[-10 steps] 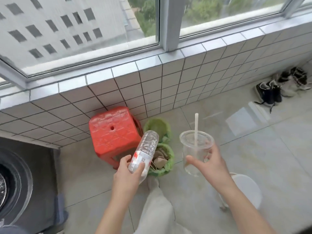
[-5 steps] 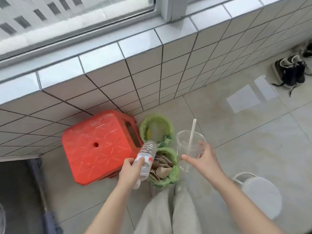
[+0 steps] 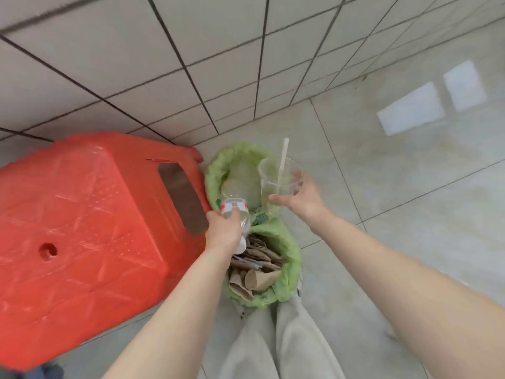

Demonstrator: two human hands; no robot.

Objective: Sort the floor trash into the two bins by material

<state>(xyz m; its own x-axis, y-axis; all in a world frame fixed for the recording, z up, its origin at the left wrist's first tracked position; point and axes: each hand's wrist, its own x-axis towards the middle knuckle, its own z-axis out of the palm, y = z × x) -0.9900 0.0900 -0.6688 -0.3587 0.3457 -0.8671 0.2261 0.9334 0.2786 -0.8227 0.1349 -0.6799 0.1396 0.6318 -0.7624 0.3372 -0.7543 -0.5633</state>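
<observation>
While gripping bottle (image 3: 237, 212), left hand (image 3: 222, 231) over bins.

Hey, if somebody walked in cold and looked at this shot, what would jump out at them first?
The big red plastic stool fills the left side, against the tiled wall. Right of it sit two green-lined bins: the near bin holds brown paper scraps, the far bin clear plastic. Over them the left hand grips a clear bottle, and the right hand holds a clear cup with a straw.
</observation>
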